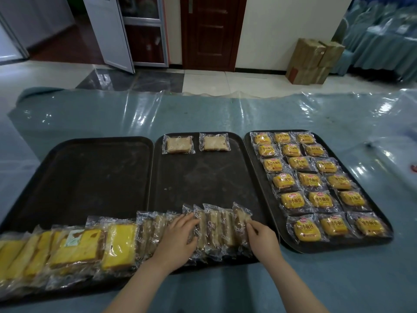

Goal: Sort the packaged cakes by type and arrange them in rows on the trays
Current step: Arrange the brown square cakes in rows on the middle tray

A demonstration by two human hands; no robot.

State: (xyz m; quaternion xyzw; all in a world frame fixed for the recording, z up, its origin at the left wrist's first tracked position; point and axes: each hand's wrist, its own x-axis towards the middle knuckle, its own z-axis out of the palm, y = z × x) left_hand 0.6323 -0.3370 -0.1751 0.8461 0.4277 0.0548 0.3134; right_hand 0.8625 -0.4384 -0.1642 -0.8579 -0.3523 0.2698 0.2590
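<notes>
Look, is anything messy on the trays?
Yes. The pale cakes at the middle tray's near edge stand bunched on their sides, both hands on them, while two lie flat in back.

My desk [225, 114] was covered by a blue cloth under a clear, wrinkled plastic sheet [338, 109]. Three dark trays lay directly on it, side by side and touching: the left tray [90, 172], the middle tray [203, 177] and the right tray [255, 168]. A small red object [414, 168] sat at the desk's right edge.
</notes>
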